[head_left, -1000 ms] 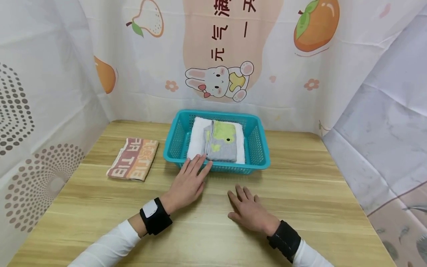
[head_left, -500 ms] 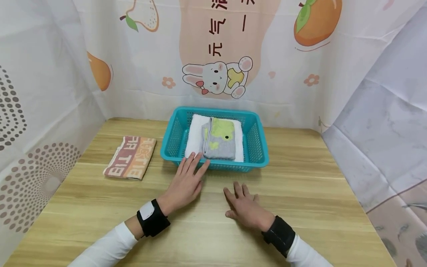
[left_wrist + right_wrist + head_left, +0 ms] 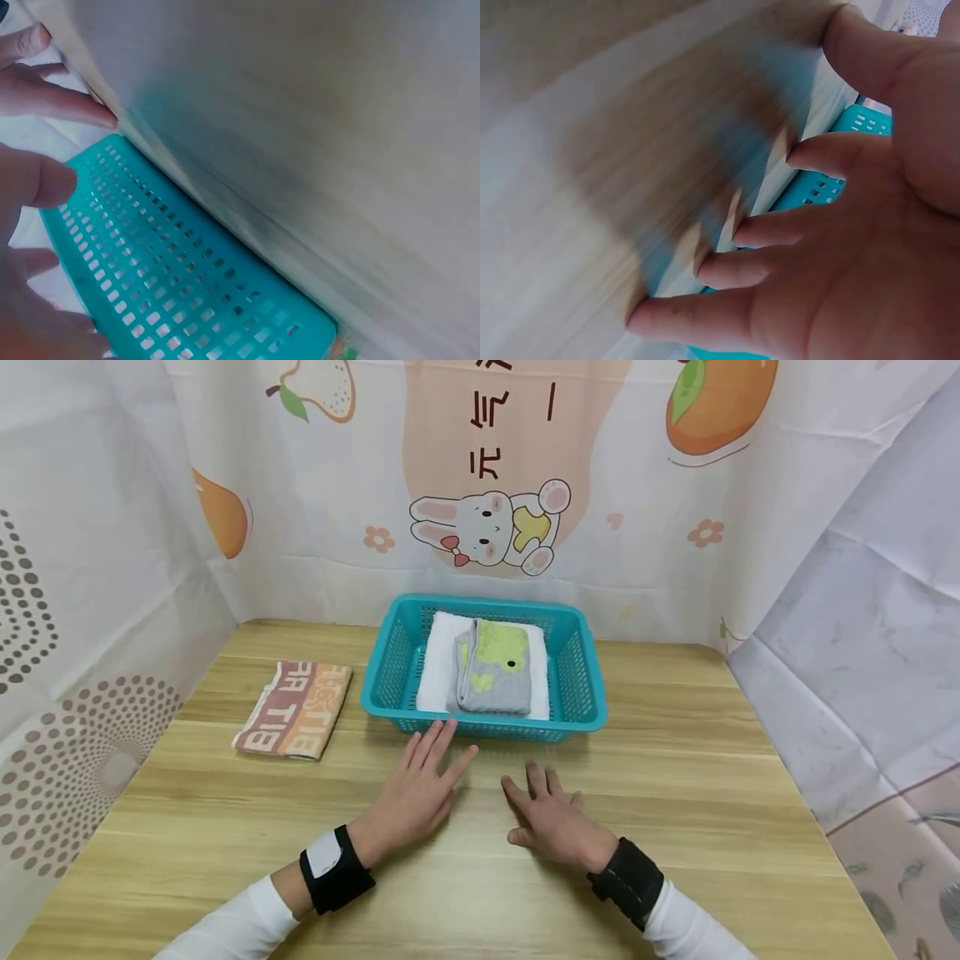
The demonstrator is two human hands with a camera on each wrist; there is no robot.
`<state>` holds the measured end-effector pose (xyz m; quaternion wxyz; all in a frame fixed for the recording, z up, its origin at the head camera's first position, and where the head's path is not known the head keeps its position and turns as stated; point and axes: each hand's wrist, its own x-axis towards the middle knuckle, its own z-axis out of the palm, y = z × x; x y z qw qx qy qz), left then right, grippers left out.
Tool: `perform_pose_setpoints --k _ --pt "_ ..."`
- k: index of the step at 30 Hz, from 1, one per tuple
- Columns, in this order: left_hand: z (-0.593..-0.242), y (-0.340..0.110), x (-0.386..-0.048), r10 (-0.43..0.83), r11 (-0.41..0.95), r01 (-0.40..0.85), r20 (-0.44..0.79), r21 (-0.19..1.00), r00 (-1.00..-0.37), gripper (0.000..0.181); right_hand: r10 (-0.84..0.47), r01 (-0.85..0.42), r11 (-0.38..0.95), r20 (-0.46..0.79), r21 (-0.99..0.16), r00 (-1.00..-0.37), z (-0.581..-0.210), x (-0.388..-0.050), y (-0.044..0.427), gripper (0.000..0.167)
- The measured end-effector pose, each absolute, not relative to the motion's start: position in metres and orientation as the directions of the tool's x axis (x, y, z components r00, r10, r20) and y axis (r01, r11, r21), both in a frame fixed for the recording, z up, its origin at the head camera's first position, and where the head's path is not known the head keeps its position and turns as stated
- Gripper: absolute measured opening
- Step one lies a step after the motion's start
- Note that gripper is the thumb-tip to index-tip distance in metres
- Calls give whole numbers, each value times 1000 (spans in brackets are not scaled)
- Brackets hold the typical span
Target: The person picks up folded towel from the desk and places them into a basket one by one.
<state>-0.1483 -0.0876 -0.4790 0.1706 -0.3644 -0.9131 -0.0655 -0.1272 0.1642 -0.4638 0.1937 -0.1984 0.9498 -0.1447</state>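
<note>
A teal basket (image 3: 480,723) stands at the back middle of the table. Inside it lies a folded white towel (image 3: 437,668), with a folded grey and green towel (image 3: 502,681) on top. My left hand (image 3: 408,797) is just in front of the basket, fingers spread and holding nothing; whether a fingertip touches the basket I cannot tell. My right hand (image 3: 558,827), fingers spread, has its fingertips on the table, nearer to me than the basket. In the right wrist view, the right hand (image 3: 802,247) shows an empty palm.
A folded red and orange towel (image 3: 294,710) with letters lies left of the basket on the wooden table (image 3: 465,893). A printed curtain (image 3: 315,527) hangs behind the table, with further cloths at both sides.
My left hand has drawn back slightly from the basket's front rim toward me. The right hand has shifted little. The head view has tilted slightly, and the towels stay where they were.
</note>
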Motion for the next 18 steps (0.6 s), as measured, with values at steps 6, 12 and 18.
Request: perform_pose_setpoints --k 6,12,18 --pt "-476 -92 -139 732 680 734 76 -3 -678 49 -431 -318 880 -312 -353 -846 -463 -127 164 74" --pt "-464 -96 -139 704 710 694 -152 118 -694 48 -434 -319 877 -310 -359 -846 -463 -127 165 73" --pt "-452 -101 -139 661 750 627 -234 209 -713 53 -439 -319 873 -311 -368 -843 -464 -126 165 73"
